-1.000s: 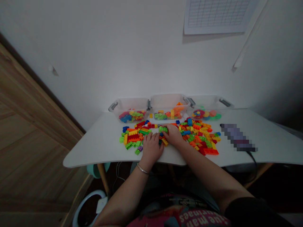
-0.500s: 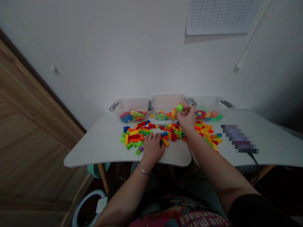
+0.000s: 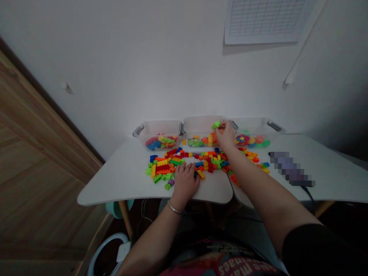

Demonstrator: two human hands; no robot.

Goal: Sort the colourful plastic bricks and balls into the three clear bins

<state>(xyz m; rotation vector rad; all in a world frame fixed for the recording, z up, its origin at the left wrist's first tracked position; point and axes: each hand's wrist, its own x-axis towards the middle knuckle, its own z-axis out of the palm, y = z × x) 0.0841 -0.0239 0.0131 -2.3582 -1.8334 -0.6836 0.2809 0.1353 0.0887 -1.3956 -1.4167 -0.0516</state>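
Note:
Between the fingertips of my right hand [image 3: 225,135] is a light green building block [image 3: 216,125], held up over the middle clear plastic bin [image 3: 201,122]. That bin has green, orange and yellow blocks at its bottom. My left hand [image 3: 186,179] lies palm down with fingers spread, at the near edge of a pile of coloured blocks [image 3: 163,168] on the white table. A yellow block [image 3: 201,174] lies beside its thumb side. My right forearm hides part of the blocks on the right.
A left clear bin [image 3: 161,126] holds red, blue and green pieces. The right clear bin [image 3: 253,124] contains round and other coloured pieces. A phone-like device [image 3: 290,168], blurred out, lies to the right with a cable. White tables [image 3: 115,184] meet at a seam.
My right hand has risen slightly and moved a little forward with the green block, which has turned in its fingers. My left hand has stayed in place.

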